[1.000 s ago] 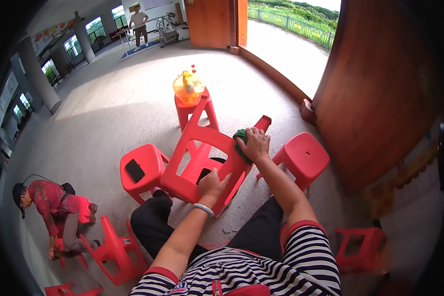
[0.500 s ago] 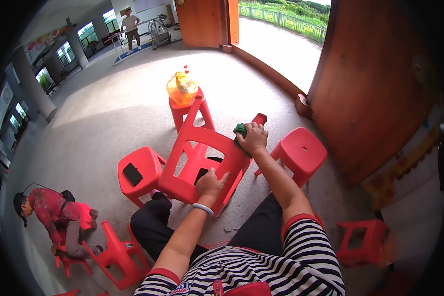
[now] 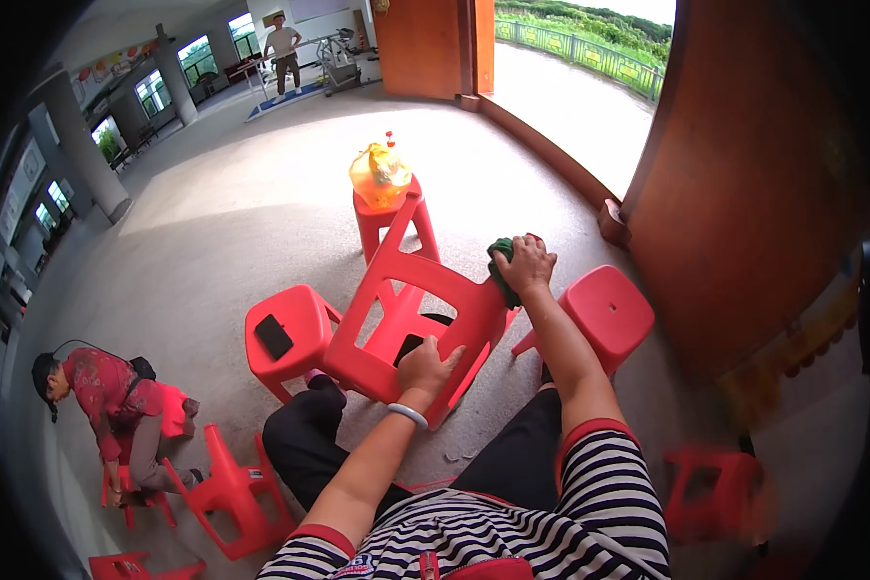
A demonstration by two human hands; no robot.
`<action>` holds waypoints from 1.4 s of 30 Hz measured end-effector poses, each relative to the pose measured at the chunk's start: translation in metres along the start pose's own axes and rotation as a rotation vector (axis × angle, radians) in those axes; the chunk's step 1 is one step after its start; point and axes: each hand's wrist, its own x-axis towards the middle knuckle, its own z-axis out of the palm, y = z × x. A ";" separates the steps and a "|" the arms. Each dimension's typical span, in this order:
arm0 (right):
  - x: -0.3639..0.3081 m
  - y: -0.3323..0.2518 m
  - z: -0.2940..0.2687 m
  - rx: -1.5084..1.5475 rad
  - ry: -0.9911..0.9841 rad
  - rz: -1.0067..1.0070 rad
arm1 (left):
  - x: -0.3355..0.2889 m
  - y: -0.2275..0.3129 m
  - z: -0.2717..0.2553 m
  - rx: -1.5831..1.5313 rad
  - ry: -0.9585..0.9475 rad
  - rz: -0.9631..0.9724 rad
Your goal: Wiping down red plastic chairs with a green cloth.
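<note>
We list one red plastic stool (image 3: 433, 278), smooth and cut with rounded openings, tilted between two upright ones. Left hand (image 3: 425, 369) — fingers curled on its near frame, thumb extended. Right hand (image 3: 526, 264) — bent fingers clasping a crumpled green cloth (image 3: 502, 266) against one tapering leg. We add the left-side stool (image 3: 309, 324), round-cornered, bearing a flat dark rectangle (image 3: 274, 336); the right-side stool (image 3: 614, 333), its seat pierced by one small hole.

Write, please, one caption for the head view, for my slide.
The left hand holds a tilted red stool while the right hand presses a green cloth against it.
</note>
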 end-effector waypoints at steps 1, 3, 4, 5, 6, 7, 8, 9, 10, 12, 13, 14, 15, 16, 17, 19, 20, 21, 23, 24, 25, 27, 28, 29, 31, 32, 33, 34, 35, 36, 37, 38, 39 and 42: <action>0.009 0.008 -0.001 -0.025 -0.050 0.035 | -0.003 0.003 0.001 -0.010 0.000 0.001; 0.020 0.012 -0.006 -0.085 -0.124 0.067 | -0.004 0.007 0.003 -0.002 -0.033 0.001; 0.022 0.008 -0.006 -0.121 -0.149 0.068 | -0.003 0.006 0.003 -0.002 -0.048 -0.004; 0.022 0.001 -0.007 -0.123 -0.147 0.092 | -0.004 0.005 0.000 -0.012 -0.042 -0.001; 0.022 -0.005 -0.009 -0.119 -0.147 0.069 | -0.003 0.004 -0.002 -0.013 -0.028 -0.020; 0.021 -0.010 -0.011 -0.108 -0.155 0.080 | -0.003 0.003 -0.004 -0.021 -0.039 -0.018; 0.019 -0.015 -0.012 -0.098 -0.161 0.095 | -0.002 0.002 -0.007 -0.029 -0.052 -0.010; 0.014 -0.018 -0.010 -0.092 -0.134 0.077 | -0.003 0.003 -0.007 -0.031 -0.042 -0.021; 0.006 -0.021 -0.008 -0.091 -0.133 0.064 | -0.005 0.004 -0.007 -0.016 -0.047 -0.021; -0.010 -0.024 -0.012 -0.106 -0.134 0.008 | -0.005 0.007 -0.006 -0.013 -0.047 -0.014; -0.020 -0.026 -0.009 -0.102 -0.096 -0.019 | -0.004 0.007 -0.006 -0.013 -0.060 -0.018; -0.030 -0.027 -0.008 -0.060 -0.071 -0.050 | -0.004 0.007 -0.006 -0.013 -0.072 -0.021; -0.039 -0.031 -0.006 -0.034 -0.052 -0.077 | -0.005 0.005 -0.004 -0.017 -0.066 -0.028; -0.048 -0.035 -0.005 -0.008 -0.033 -0.103 | -0.005 0.002 -0.002 -0.016 -0.052 -0.025; -0.056 -0.038 -0.005 -0.009 -0.030 -0.112 | -0.004 0.002 -0.003 -0.015 -0.035 -0.019; -0.066 -0.041 -0.006 0.040 0.024 -0.157 | -0.005 0.002 -0.005 -0.031 -0.051 -0.020; -0.067 -0.041 -0.006 0.044 0.026 -0.164 | -0.006 0.002 -0.007 -0.039 -0.077 -0.017; -0.065 -0.038 -0.007 0.026 0.014 -0.168 | -0.006 0.001 -0.005 -0.037 -0.069 -0.023; -0.057 -0.030 -0.008 -0.025 -0.025 -0.178 | -0.005 0.004 -0.002 -0.028 -0.039 0.012; -0.051 -0.026 -0.007 -0.022 -0.022 -0.181 | -0.006 0.004 -0.003 -0.026 -0.034 0.009; -0.043 -0.023 -0.005 -0.043 -0.025 -0.150 | -0.006 0.004 -0.005 -0.030 -0.062 -0.003; -0.023 -0.015 -0.005 -0.103 -0.044 -0.080 | -0.005 0.006 -0.009 -0.029 -0.081 -0.016; -0.015 -0.010 -0.004 -0.096 -0.040 -0.087 | -0.006 0.007 -0.009 -0.032 -0.080 -0.018; -0.006 -0.006 -0.002 -0.126 -0.036 -0.030 | -0.007 0.006 -0.008 -0.034 -0.079 -0.019; 0.015 0.001 0.003 -0.178 -0.062 0.075 | -0.011 0.004 -0.004 -0.047 -0.057 0.000; 0.020 -0.002 0.006 -0.174 -0.059 0.067 | -0.011 0.004 -0.005 -0.065 -0.049 0.022; 0.025 -0.004 0.008 -0.224 -0.105 0.080 | -0.010 0.005 -0.005 -0.038 -0.085 -0.004; 0.030 -0.006 0.011 -0.276 -0.151 0.094 | -0.007 0.004 -0.007 -0.038 -0.079 -0.009; 0.035 -0.011 0.014 -0.274 -0.154 0.107 | -0.006 0.005 -0.008 -0.039 -0.074 -0.020; 0.040 -0.014 0.017 -0.280 -0.154 0.102 | -0.005 0.006 -0.008 -0.041 -0.071 -0.029; 0.044 -0.016 0.020 -0.273 -0.151 0.125 | -0.003 0.007 -0.008 -0.048 -0.071 -0.031; 0.045 -0.023 0.021 -0.261 -0.148 0.144 | -0.001 0.006 -0.011 -0.034 -0.089 -0.047; 0.044 -0.025 0.021 -0.236 -0.140 0.140 | 0.000 0.005 -0.013 -0.021 -0.108 -0.062; 0.033 -0.025 0.017 -0.243 -0.160 0.119 | -0.004 0.003 -0.006 -0.053 -0.079 -0.034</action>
